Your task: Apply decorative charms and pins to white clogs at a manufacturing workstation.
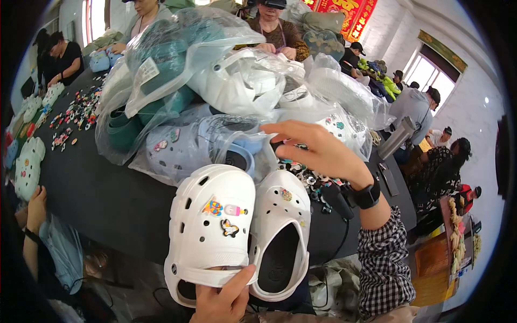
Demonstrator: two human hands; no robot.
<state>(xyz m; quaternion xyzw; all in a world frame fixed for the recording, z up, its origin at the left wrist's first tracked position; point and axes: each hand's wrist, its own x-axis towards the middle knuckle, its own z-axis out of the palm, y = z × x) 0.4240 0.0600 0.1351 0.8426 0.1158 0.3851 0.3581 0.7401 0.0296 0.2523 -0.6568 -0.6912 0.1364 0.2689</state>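
Observation:
My left hand (223, 297) grips a white clog (215, 202) from below, fingers in its opening by the heel strap. Three charms (225, 212) sit on its toe: a colourful figure, a pink bottle shape and a black-and-white animal. Beside it, a second white clog (284, 195) leans with its dark insole showing and a small round charm on top; my left fingertip lies at its edge. My right hand (315, 148) hovers over loose shoe charms (307, 180) on the dark table, fingers apart. Nothing shows clearly between them.
Bagged blue clogs (180, 148), green clogs (156, 70) and white clogs (242, 78) form a high pile ahead. More charms (83, 110) lie at the left. A neighbour's hand (36, 210) holds a pale green clog (29, 168). A metal cylinder (397, 137) stands at the right.

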